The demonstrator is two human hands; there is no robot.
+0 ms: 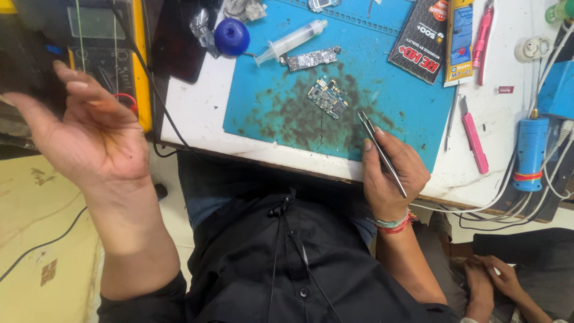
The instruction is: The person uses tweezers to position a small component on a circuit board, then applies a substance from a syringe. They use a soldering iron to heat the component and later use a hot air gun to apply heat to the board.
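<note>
The right hand (391,173) grips tweezers (380,151) near a circuit board (328,97) on the blue mat (382,90); the left hand (89,128) is spread wide, empty.

bare blue mat (281,113) left of small circuit board (327,96), syringe (291,40) and long board (310,59) crowding behind

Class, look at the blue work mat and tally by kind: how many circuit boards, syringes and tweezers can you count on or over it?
Circuit boards: 2
Syringes: 1
Tweezers: 1, held in the right hand
Total: 4
</note>
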